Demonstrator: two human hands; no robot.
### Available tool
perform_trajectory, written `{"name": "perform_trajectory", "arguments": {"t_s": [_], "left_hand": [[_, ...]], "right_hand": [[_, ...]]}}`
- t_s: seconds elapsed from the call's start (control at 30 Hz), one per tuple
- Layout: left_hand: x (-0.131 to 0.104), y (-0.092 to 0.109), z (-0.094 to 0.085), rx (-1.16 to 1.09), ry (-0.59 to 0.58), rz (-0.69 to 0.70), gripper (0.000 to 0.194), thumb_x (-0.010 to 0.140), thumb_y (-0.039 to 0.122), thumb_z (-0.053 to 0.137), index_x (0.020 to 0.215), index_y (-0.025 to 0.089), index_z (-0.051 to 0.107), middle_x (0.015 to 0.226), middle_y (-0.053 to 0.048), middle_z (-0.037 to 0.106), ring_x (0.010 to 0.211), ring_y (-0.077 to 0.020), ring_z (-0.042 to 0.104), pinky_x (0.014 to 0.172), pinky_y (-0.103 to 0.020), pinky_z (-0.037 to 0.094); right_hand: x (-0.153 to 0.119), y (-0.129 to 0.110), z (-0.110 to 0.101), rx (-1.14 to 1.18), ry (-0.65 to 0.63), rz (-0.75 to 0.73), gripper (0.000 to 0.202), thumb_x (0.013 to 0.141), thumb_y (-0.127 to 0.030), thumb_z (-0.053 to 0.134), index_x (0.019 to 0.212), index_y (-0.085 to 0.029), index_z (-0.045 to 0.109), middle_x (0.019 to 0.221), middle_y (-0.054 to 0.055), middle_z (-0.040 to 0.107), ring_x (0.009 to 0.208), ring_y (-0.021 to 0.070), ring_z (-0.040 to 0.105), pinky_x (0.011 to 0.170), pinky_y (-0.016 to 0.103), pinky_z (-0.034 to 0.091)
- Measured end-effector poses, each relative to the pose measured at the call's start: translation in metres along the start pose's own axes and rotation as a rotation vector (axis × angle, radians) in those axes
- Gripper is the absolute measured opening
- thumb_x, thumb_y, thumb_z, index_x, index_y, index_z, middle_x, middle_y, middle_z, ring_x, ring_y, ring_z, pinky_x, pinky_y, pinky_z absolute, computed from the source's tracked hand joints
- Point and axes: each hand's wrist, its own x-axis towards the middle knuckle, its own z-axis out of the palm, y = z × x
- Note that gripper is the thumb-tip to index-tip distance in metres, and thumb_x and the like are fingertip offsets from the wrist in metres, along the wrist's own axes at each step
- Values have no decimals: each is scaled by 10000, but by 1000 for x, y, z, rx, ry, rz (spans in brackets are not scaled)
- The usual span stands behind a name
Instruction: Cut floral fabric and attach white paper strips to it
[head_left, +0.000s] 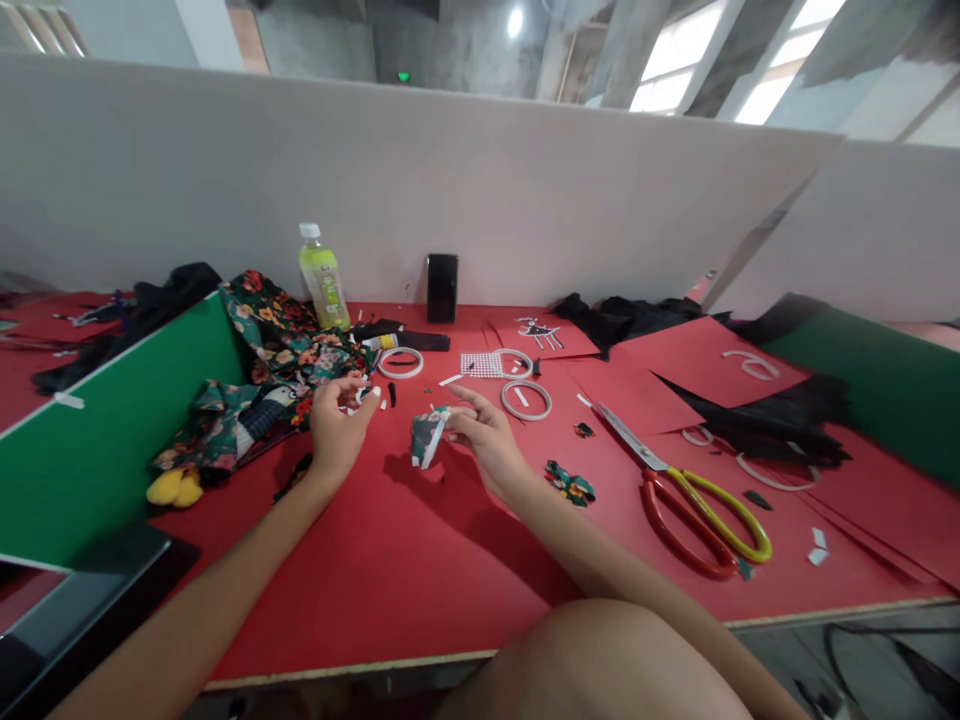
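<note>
My right hand (491, 440) pinches a small piece of green floral fabric (426, 438) with white strips along its edges, above the middle of the red table. To the left, my left hand (339, 425) has its thumb and fingers close around a small dark and white bit that is too small to name. Beyond the hands lie white tape rings (400, 363) and a red-and-white dotted sheet (481, 365). Floral scraps (570, 484) rest right of my right hand.
Large scissors (675, 490) with red and yellow handles lie at the right. A green bottle (325, 278) and phone (442, 288) stand at the back. Floral fabric (281, 330) is heaped left, by a green divider (112, 440). Red sheets (697, 365) lie right.
</note>
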Motion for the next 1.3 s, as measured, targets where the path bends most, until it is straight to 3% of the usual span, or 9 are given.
{"name": "perform_trajectory", "arguments": {"t_s": [0.1,0.17,0.33,0.47,0.6,1.0,1.3], "left_hand": [[8,-8,-1,-56,70,-82,301,637,136,614,918,181,515,903,-42,612,749,-142,588,676,-271,476],[9,-8,-1,-86,15,-67,321,649,83,550,941,191,473,912,-47,631,829,-162,617,724,-294,482],[-10,9,-1,-115,-259,270,256,720,75,439,938,208,460,761,1,640,865,-176,629,903,-386,432],[-28,23,-1,-157,-396,409,278,742,68,412,980,204,459,765,-3,638,844,-174,626,862,-369,457],[-33,26,-1,-137,-417,471,302,742,67,415,1010,198,463,823,-16,639,843,-170,619,848,-361,463],[-32,27,-3,-66,-491,470,355,754,66,398,1080,190,464,874,-38,638,889,-192,613,857,-385,449],[-31,33,-7,143,-468,675,402,735,32,386,1093,190,475,880,-37,621,882,-205,552,831,-379,410]], "right_hand": [[-1,-1,1,9,-24,32,510,603,-175,666,1104,-191,574,695,-46,637,608,86,559,635,235,432],[-2,0,2,11,-37,34,510,606,-188,664,1108,-186,574,686,-45,628,617,92,561,641,240,437],[0,2,1,9,-52,15,516,613,-190,659,1121,-179,566,677,-49,615,580,86,533,646,252,435],[0,3,1,-19,-55,24,534,622,-188,640,1148,-177,553,686,-40,624,603,101,554,660,264,438],[-2,3,2,-58,-79,21,568,630,-176,616,1190,-158,529,657,-45,613,602,108,552,667,273,437],[0,7,1,-136,-129,-14,579,662,-153,610,1233,-152,512,671,-46,622,621,99,556,682,256,439],[4,13,-3,-267,-219,-139,647,698,-148,554,1331,-151,424,678,-44,612,604,100,561,658,256,451]]}}
